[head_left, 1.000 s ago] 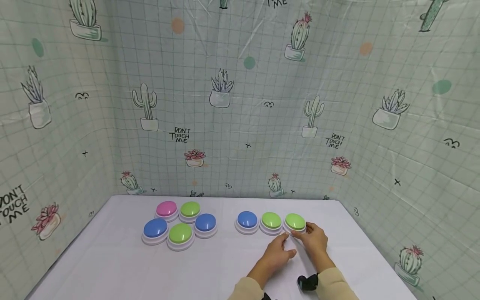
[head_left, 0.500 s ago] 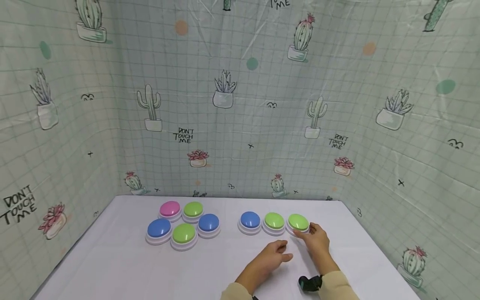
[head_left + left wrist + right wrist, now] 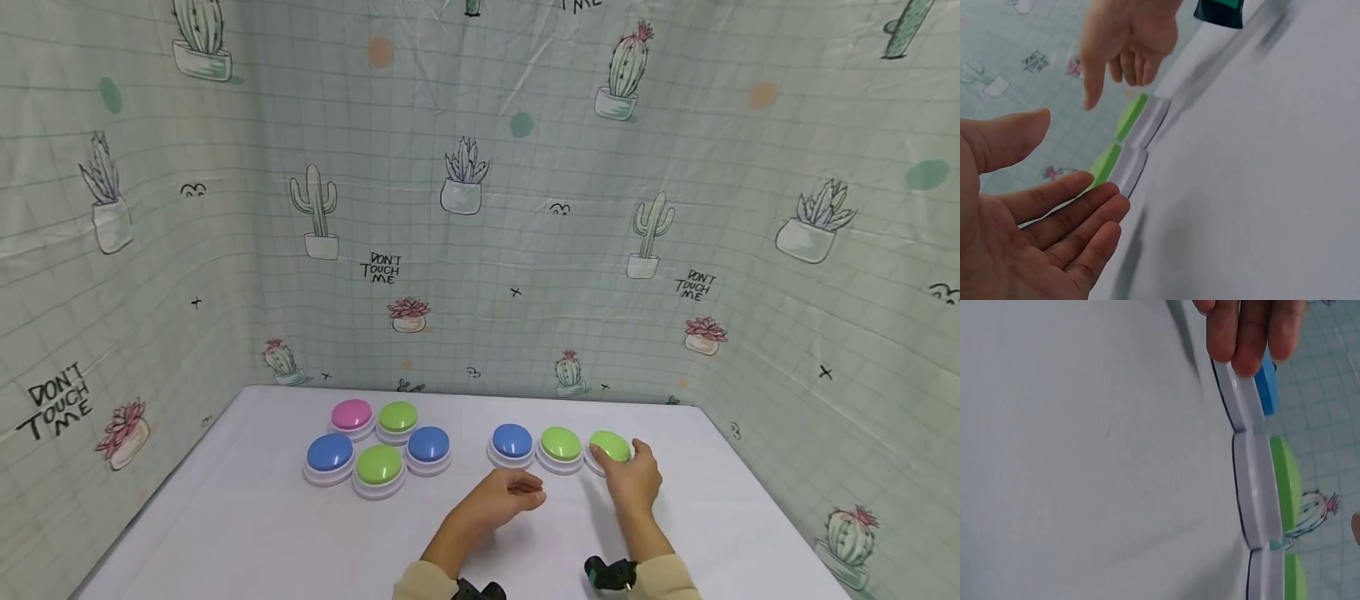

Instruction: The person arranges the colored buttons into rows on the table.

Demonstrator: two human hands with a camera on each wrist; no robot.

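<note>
Three round push buttons with white bases stand in a row on the right of the table: a blue button (image 3: 512,442), a middle green button (image 3: 560,444) and a right green button (image 3: 609,447). My right hand (image 3: 636,483) is at the right green button, overlapping its near edge in the head view. The left wrist view shows this hand above the row, thumb extended and other fingers loosely bent, a gap separating it from the buttons. My left hand (image 3: 498,502) hovers in front of the blue button, palm facing inward, its fingers (image 3: 1079,219) loosely extended and holding nothing.
Left of the row, a cluster holds a pink button (image 3: 352,415), two blue buttons and two green ones. The white table (image 3: 247,517) is enclosed by cactus-print fabric (image 3: 480,250) at the back and sides. Black wrist devices (image 3: 611,573) sit at both sleeves.
My left hand has drawn back leftward from the right green button to in front of the blue one. My right hand's fingers have come up off that green button's base. The view has shifted slightly.
</note>
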